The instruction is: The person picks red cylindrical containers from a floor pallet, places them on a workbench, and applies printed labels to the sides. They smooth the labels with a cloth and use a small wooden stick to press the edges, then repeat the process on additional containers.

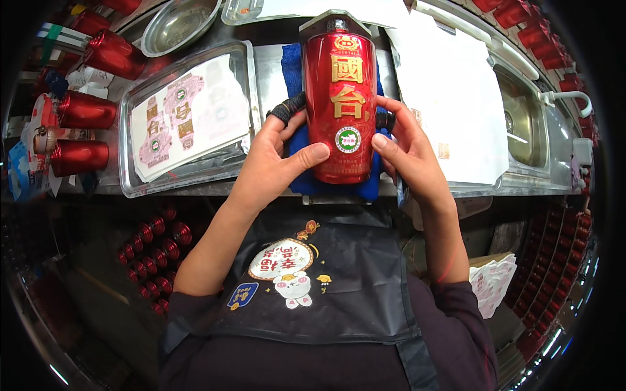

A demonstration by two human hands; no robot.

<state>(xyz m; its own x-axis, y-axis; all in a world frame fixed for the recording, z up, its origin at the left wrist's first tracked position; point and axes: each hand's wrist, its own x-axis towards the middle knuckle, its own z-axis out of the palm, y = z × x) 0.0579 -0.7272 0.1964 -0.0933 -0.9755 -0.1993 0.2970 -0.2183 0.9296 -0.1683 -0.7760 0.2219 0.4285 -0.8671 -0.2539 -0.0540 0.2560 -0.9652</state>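
A glossy red bottle (339,140) with gold characters and a round green-and-white emblem lies in front of me, over a blue cloth (295,72). My left hand (277,150) grips its left side, the thumb resting on the front near the emblem. On the right side my right hand (411,143) holds it with thumb and fingers, its thumb beside the emblem. Dark wraps cover some fingers of both hands. The undersides of the bottle and the fingertips behind it are hidden.
A metal tray (189,182) with printed decal sheets (195,117) stands left, a steel bowl (179,29) behind it. Large white sheets (456,98) lie right, beside a sink (521,124). More red bottles (81,156) line the left edge; racks of them (554,267) stand lower right.
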